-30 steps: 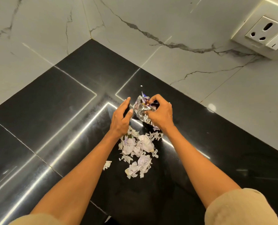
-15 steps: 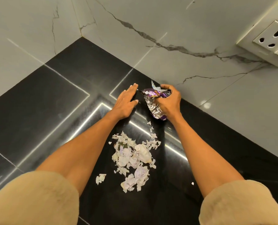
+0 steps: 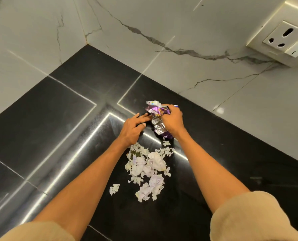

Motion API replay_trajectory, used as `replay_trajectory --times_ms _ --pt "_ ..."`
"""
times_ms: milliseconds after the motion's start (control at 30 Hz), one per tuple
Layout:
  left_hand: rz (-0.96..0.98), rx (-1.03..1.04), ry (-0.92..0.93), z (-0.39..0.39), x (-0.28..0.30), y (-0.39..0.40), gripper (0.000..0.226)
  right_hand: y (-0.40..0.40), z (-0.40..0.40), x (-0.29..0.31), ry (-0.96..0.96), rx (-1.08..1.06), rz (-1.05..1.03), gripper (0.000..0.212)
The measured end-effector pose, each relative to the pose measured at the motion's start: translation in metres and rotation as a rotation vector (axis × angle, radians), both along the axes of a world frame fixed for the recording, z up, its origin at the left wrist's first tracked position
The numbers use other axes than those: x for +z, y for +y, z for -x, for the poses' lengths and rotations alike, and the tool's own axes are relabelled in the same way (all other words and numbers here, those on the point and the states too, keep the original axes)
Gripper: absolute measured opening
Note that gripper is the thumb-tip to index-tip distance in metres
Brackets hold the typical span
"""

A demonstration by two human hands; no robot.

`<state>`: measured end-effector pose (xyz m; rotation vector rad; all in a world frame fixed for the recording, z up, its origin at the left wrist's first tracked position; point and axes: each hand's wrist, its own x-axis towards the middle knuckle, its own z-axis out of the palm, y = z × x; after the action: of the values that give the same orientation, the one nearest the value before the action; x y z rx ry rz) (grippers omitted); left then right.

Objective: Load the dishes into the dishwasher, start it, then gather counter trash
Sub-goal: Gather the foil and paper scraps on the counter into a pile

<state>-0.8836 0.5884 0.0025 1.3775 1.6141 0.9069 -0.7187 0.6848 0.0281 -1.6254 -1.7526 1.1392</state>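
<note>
A crumpled purple and silver foil wrapper (image 3: 157, 121) lies on the black counter (image 3: 61, 122) near the back wall. My right hand (image 3: 172, 121) grips it from the right, fingers curled over its top. My left hand (image 3: 133, 127) is just left of the wrapper, fingers stretched out, fingertips touching its left edge. Below both hands lies a pile of torn white paper scraps (image 3: 148, 168), with one small scrap (image 3: 114, 188) apart at its lower left.
White marble walls meet in a corner at the counter's back. A wall socket (image 3: 284, 38) sits on the right wall, upper right. Bare black counter stretches to the left of my arms and to the right.
My left hand has shifted from lying flat on the counter to touching the wrapper's left edge. My right hand keeps its hold on the wrapper. The paper pile has not moved.
</note>
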Motion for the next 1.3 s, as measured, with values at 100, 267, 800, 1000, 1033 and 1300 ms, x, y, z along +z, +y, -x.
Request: replay_trajectory --times_ms 100,267,800,1000,1033,1300 --pt "-0.075 0.051 -0.077 -0.004 0.004 -0.021 0.041 -0.029 -0.003 0.002 0.002 0.016 -0.023 0.035" --pt "-0.109 0.094 -0.090 -0.016 0.008 -0.054 0.041 -0.064 -0.011 0.005 0.028 0.011 -0.006 0.040" --pt "-0.121 0.296 -0.218 -0.019 0.031 -0.123 0.046 -0.073 -0.042 0.066 0.344 -0.073 0.204 0.033" --pt "-0.208 0.441 -0.114 -0.029 0.020 -0.164 0.048 -0.116 -0.067 0.056 0.297 0.035 0.220 0.038" --pt "-0.210 0.456 -0.102 -0.030 0.016 -0.170 0.050 -0.122 -0.071 0.049 0.296 0.010 0.229 0.039" --pt "-0.165 0.380 -0.080 -0.059 0.006 -0.188 0.062 -0.173 -0.074 0.015 0.304 0.001 0.205 0.061"
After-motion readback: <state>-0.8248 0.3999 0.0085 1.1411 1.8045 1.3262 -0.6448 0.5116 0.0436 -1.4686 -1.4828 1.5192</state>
